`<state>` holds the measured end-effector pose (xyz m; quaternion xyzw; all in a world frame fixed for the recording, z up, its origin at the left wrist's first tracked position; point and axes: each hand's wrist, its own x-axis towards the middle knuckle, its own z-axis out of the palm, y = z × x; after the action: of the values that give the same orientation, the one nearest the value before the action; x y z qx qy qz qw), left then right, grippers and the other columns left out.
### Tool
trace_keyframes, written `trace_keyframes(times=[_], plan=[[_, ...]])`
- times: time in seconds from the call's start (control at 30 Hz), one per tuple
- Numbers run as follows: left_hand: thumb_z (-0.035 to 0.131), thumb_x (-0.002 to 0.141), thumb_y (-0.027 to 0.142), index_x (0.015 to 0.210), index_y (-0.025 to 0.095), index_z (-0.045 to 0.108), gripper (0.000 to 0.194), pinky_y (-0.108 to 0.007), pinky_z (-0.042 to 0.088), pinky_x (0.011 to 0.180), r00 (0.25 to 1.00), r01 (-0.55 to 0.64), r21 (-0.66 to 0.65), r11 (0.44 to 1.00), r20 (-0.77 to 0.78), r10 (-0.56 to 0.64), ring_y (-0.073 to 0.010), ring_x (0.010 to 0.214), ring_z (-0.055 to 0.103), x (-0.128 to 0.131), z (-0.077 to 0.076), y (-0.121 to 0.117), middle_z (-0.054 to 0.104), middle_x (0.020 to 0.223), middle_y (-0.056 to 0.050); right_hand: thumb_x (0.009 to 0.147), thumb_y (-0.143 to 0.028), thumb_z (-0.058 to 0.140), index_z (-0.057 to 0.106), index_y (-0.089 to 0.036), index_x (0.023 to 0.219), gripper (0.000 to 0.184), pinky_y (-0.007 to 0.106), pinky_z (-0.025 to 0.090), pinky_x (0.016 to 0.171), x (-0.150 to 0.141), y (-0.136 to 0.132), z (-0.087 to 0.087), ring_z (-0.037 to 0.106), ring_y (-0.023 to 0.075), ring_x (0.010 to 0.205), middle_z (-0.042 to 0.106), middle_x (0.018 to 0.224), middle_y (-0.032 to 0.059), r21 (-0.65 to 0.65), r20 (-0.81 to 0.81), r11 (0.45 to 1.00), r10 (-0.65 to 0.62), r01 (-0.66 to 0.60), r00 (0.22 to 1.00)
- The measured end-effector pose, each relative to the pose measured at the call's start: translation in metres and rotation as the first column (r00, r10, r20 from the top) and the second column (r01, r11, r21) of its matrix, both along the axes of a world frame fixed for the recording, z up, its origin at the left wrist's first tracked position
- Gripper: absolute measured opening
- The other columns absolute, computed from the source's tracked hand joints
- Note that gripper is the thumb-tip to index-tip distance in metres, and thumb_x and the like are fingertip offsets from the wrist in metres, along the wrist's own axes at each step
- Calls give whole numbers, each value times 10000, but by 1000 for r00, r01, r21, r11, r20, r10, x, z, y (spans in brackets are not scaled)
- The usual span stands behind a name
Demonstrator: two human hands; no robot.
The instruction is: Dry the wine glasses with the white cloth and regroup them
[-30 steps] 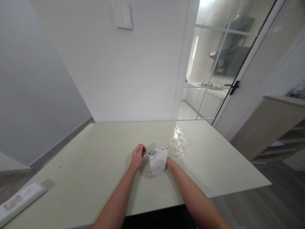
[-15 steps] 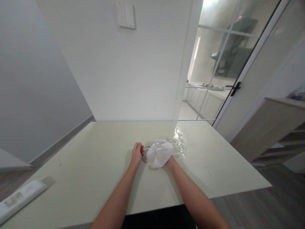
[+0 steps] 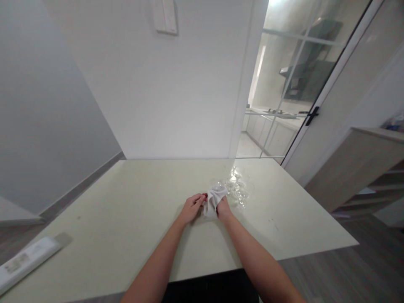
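My right hand (image 3: 222,207) is closed on a bunched white cloth (image 3: 215,201) just above the middle of the table. A clear, shiny item (image 3: 220,185) shows at the cloth's top edge; most of it is hidden, so its kind is unclear. My left hand (image 3: 193,207) is against the cloth's left side with its fingers closed in a pinch. A small red bit (image 3: 205,196) shows at those fingertips; what they grip is not clear. Just right of the cloth, clear glistening material (image 3: 237,189) is spread on the table.
The pale table (image 3: 126,227) has its far edge against a white wall (image 3: 176,105). A white power strip (image 3: 30,259) lies at the left front. Beyond the right side stand a glass-paned door (image 3: 277,84) and a wooden shelf unit (image 3: 362,164).
My left hand has moved right, up against the cloth. The cloth has gone from spread out to more tightly gathered. The glistening material has not moved.
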<state>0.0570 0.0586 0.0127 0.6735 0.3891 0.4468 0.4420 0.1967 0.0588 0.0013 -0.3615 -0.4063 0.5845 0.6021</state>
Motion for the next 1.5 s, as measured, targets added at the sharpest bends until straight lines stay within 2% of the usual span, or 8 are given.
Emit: trace_keyframes(times=[0.1, 0.2, 0.4, 0.67, 0.97, 1.17, 1.33, 1.5], plan=[[571, 829, 461, 757, 182, 640, 296, -252, 457, 660, 985, -169, 23, 985, 26, 168, -176, 777, 587, -7, -5, 7, 644, 763, -29, 677, -451, 727, 636, -180, 798, 311, 335, 550, 668, -2, -3, 1, 679, 219, 727, 711, 726, 55, -68, -92, 997, -33, 27, 995], [614, 792, 464, 835, 182, 612, 285, -246, 461, 630, 963, -229, -14, 973, 141, 229, -165, 769, 581, -11, -7, 11, 628, 809, -24, 634, -441, 764, 640, -187, 847, 353, 349, 547, 701, -3, -6, -2, 680, 231, 772, 714, 745, 41, -133, -57, 990, 41, -48, 998], [742, 664, 484, 938, 164, 624, 438, -281, 473, 754, 957, -19, -112, 994, 286, 51, -181, 831, 610, -6, -2, 5, 655, 889, -52, 677, -443, 729, 677, -197, 922, 351, 396, 514, 848, -6, -14, -17, 651, 232, 896, 721, 869, 38, -47, 186, 952, 306, -302, 934], [753, 654, 420, 1087, 159, 646, 516, -311, 471, 767, 912, 33, -228, 973, 405, 64, -213, 829, 649, -5, -1, 3, 702, 900, -77, 706, -384, 702, 676, -210, 958, 308, 401, 494, 889, -6, -16, -10, 640, 232, 916, 713, 891, 28, -60, 226, 949, 315, -310, 922], [668, 741, 406, 1136, 180, 574, 465, -259, 458, 686, 774, -86, -236, 968, 596, 214, -151, 773, 633, -11, -9, 16, 707, 960, -86, 669, -406, 716, 668, -180, 927, 346, 378, 523, 819, -1, -14, -5, 646, 236, 882, 709, 842, 37, -70, 148, 960, 280, -272, 948], [702, 722, 435, 1146, 199, 569, 503, -236, 440, 639, 837, -86, -268, 959, 503, 216, -151, 798, 629, -7, -1, 10, 696, 1016, -88, 657, -378, 717, 673, -189, 945, 347, 361, 532, 807, 1, -9, -11, 647, 234, 893, 719, 844, 38, -31, 184, 973, 230, -228, 956], [753, 664, 438, 1103, 190, 626, 521, -227, 432, 615, 891, -185, -304, 935, 350, 290, -147, 757, 609, -5, 0, 8, 675, 913, -50, 657, -377, 716, 673, -180, 952, 357, 358, 534, 796, 1, -8, -14, 654, 237, 882, 722, 832, 48, -21, 150, 971, 239, -238, 959], [705, 717, 470, 1137, 184, 623, 515, -231, 439, 630, 897, -144, -323, 936, 356, 260, -151, 789, 598, -8, -2, 9, 663, 950, -62, 659, -382, 718, 668, -193, 960, 360, 359, 539, 780, 1, -6, -17, 660, 238, 880, 723, 849, 51, -36, 91, 969, 249, -246, 964]])
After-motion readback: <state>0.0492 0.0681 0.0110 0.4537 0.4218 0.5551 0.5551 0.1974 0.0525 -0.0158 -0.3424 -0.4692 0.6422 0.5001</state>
